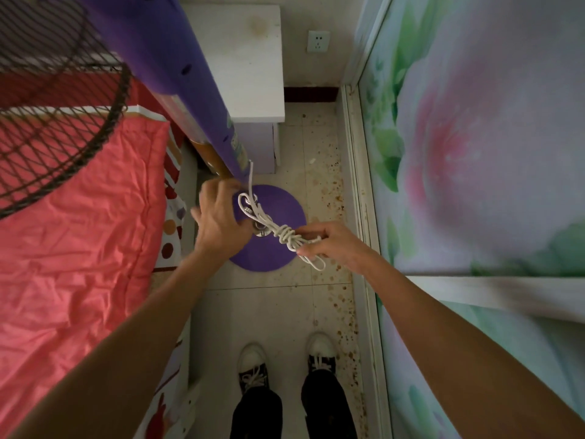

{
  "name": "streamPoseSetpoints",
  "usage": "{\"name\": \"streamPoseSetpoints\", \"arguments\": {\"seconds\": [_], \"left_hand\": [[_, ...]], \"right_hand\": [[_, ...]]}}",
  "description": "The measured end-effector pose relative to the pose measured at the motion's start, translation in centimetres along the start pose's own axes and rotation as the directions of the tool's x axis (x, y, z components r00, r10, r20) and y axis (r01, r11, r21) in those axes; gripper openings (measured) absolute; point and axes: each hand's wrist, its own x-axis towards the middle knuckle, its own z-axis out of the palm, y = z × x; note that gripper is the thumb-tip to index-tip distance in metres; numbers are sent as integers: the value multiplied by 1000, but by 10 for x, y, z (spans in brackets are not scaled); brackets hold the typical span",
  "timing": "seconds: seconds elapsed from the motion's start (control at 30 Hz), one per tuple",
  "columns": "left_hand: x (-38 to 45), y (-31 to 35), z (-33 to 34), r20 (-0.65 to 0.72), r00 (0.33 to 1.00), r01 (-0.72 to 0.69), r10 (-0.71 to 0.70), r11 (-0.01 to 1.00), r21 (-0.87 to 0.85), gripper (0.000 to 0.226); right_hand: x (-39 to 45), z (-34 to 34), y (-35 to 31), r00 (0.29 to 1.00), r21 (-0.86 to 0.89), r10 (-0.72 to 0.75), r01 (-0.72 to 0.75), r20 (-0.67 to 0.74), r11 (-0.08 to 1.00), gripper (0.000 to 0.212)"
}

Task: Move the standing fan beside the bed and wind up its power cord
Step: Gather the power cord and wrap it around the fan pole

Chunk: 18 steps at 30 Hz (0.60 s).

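The black wire-mesh fan guard point(53, 99) hung closest, over the bed's coral quilted cover point(72, 248). Below it, the purple fan column point(190, 77) ran down to a round purple base point(278, 248) on the tiled floor point(272, 312), just beside the bed. The left hand point(218, 217) was wrapped around the column's foot. The right hand point(332, 242) pinched the bundled white power cord point(285, 236), which looped around the column.

The person has bare forearms without sleeves, dark black trousers point(327, 407), and black canvas sneakers point(253, 367) with white rubber toe caps and white laces.
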Motion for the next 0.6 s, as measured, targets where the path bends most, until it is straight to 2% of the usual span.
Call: {"name": "streamPoseSetpoints", "arguments": {"seconds": [0.03, 0.07, 0.1, 0.13, 0.17, 0.2, 0.3, 0.37, 0.43, 0.6], "left_hand": [[-7, 0, 2, 25, 975, 223, -222, 965, -139, 49], [-12, 1, 7, 122, 899, 438, -420, 864, -249, 42], [-16, 3, 11, 281, 792, 610, -542, 726, -318, 35], [-19, 5, 17, 451, 689, 720, -567, 609, -334, 34], [-22, 5, 23, 579, 629, 763, -519, 554, -334, 35], [-25, 3, 30, 642, 621, 761, -449, 541, -358, 32], [-27, -9, 42, 606, 720, 662, -338, 596, -454, 20], [-22, -14, 43, 601, 730, 642, -325, 629, -439, 22], [-17, -23, 47, 599, 725, 651, -340, 624, -433, 23], [-4, -34, 54, 580, 739, 644, -344, 614, -456, 27]], "right_hand": [[0, 3, 5, 1000, 21, 7, -6, -13, 1000, 42], [1, 6, 10, 999, 30, 18, -17, -31, 999, 43], [3, 10, 13, 999, 9, 25, -24, -48, 1000, 46], [4, 15, 16, 997, -54, 16, -20, -69, 998, 51], [6, 21, 18, 996, -151, -16, 3, -86, 988, 57], [9, 27, 18, 994, -261, -67, 42, -88, 964, 60], [22, 42, 18, 983, -460, -177, 138, -42, 877, 58], [31, 46, 17, 982, -464, -187, 153, -29, 872, 48], [44, 52, 20, 968, -477, -250, 202, -38, 856, 27], [74, 55, 33, 921, -541, -349, 207, -173, 815, 22]]}}
